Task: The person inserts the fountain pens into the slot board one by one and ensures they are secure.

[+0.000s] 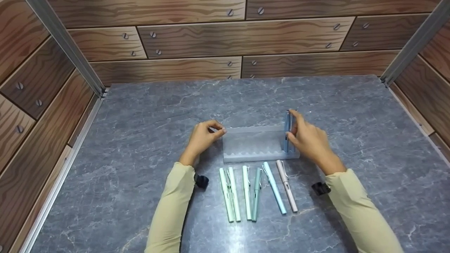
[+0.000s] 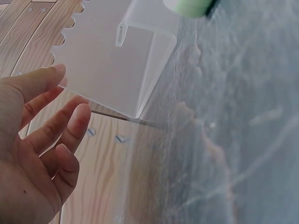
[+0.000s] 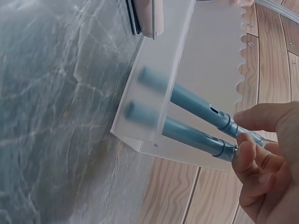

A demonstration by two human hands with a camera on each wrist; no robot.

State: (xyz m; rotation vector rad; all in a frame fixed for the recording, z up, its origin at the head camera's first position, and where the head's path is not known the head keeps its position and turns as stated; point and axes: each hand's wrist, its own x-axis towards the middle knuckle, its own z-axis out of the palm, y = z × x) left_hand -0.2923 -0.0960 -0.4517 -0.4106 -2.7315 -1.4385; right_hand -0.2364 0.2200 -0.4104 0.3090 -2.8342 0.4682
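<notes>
A frosted, see-through pen rack with scalloped notches stands on the table. My left hand pinches its upper left corner between thumb and index finger, the other fingers loosely bent. Two blue pens stand side by side at the rack's right end, the front one nearer that end and the other one beside it. My right hand holds the blue pens' upper part, thumb by one cap and fingertips by the other. The lower ends of both pens show blurred through the rack's front lip.
In front of the rack lies a row of capped pens: several pale green ones, a dark green one, a light blue one and a pinkish grey one. Wood-patterned walls enclose the marbled grey table.
</notes>
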